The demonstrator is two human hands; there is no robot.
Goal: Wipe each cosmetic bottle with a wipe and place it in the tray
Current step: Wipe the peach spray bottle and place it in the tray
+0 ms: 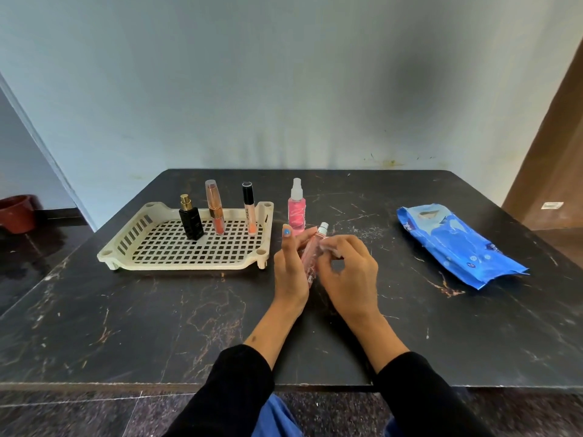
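My left hand (289, 272) holds a slim pink bottle (312, 252) with a silver and white cap, tilted away from me, just right of the tray. My right hand (348, 272) pinches a small white wipe (328, 246) against the bottle's upper part. The cream slotted tray (189, 261) sits at the left and holds three upright items: a black perfume bottle (191, 223), a rose-gold lipstick tube (215, 208) and a lip gloss tube (250, 208) with a black cap. A pink spray bottle (296, 209) stands on the table beside the tray's right rim.
A blue pack of wipes (457, 244) lies at the right of the black marble table (126, 326). The wall runs right behind the table's far edge. A brown pot (17, 212) stands on the floor at the far left.
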